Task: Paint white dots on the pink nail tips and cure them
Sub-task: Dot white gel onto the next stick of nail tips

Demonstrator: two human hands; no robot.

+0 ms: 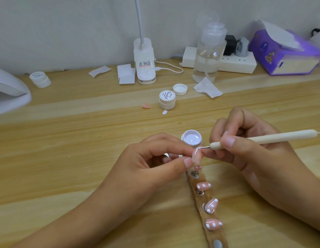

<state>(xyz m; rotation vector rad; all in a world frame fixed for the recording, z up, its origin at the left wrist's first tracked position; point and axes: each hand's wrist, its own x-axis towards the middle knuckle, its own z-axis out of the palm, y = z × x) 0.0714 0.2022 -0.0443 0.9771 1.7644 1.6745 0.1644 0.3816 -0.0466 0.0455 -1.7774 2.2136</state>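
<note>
Your left hand (pixel 146 158) pinched the pink nail (pixel 196 156); your right hand (pixel 254 154) pinched the stick (pixel 271 137). A shake might have made a smear.

At the front of the counter (pixel 66 158), a person's left hand (pixel 152 158) pinches a nail tip (pixel 196 155) just above the far end of a holder strip (pixel 214 236), which runs toward the viewer with mounted nail tips (pixel 211 205) along it. The right hand (pixel 245 145), to the right, holds a dotting tool (pixel 263 138) whose point touches the held tip. An open gel pot (pixel 191 138) sits just behind the hands. Farther back at centre stand a closed jar (pixel 167 100) and a lid (pixel 180 89), with a loose nail tip (pixel 146 106) to the jar's left. Along the wall, left to right: curing lamp (pixel 9 90), second jar (pixel 39 79), wipes (pixel 126 74), desk lamp base (pixel 144 61), pump bottle (pixel 208 54), power strip (pixel 234 63), tissue box (pixel 284 54).
</note>
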